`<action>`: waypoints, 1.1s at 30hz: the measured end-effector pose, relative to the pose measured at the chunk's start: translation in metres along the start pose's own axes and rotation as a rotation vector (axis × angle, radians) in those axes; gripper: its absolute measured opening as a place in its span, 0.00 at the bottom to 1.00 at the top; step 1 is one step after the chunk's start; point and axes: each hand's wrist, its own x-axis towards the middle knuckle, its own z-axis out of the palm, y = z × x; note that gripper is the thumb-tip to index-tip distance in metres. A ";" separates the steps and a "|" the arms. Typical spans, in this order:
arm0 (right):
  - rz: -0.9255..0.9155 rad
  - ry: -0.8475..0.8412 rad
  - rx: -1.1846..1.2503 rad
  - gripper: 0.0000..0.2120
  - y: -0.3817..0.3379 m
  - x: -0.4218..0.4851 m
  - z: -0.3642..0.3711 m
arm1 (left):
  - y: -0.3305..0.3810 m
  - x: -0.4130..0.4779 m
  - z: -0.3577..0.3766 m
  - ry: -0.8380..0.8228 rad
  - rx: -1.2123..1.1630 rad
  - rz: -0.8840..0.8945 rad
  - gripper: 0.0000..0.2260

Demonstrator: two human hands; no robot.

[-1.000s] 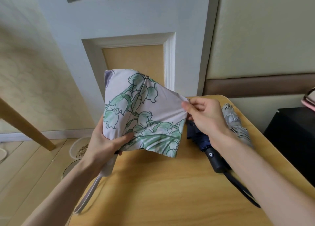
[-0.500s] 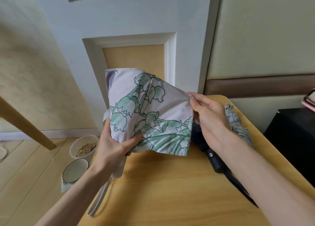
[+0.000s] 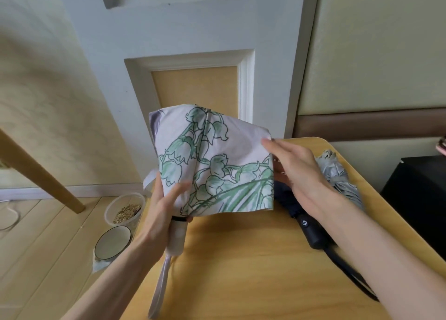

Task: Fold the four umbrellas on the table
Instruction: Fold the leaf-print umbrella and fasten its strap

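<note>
A: Where have we got the floral umbrella (image 3: 212, 165)?
B: Up off the table (image 3: 253, 271), in front of us. Our left hand (image 3: 161, 213) is curled round it where the canopy meets the pale handle (image 3: 177, 237), with the thumb (image 3: 179, 189) laid across the cloth. Its long axis runs from the handle, low and near us, up and away towards the door (image 3: 193, 88).
A: And the loose cloth?
B: It flares out to the right of that axis, so our right hand (image 3: 296, 172) is the nearer one. Its fingers (image 3: 268, 143) lie fairly straight along the right edge of the panel. Whether the thumb pinches from behind we cannot tell, as it is hidden and blurred.
A: So the next wrap, we judge, goes from right to left, round that axis?
B: We think so, with the left hand as the pivot. The navy umbrella (image 3: 311, 233) and the grey umbrella (image 3: 337, 175) lie on the table just behind our right wrist, so we should mind the sweep
</note>
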 end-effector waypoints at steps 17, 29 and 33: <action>-0.176 -0.330 -0.083 0.09 -0.083 0.003 0.041 | 0.006 0.001 -0.008 -0.238 0.079 0.009 0.35; -0.495 -0.139 -0.923 0.03 -0.114 0.031 0.132 | 0.021 -0.023 0.007 -0.230 0.090 -0.120 0.19; -0.521 -0.347 -0.680 0.22 -0.113 0.040 0.131 | 0.024 -0.024 0.001 -0.232 -0.041 -0.146 0.22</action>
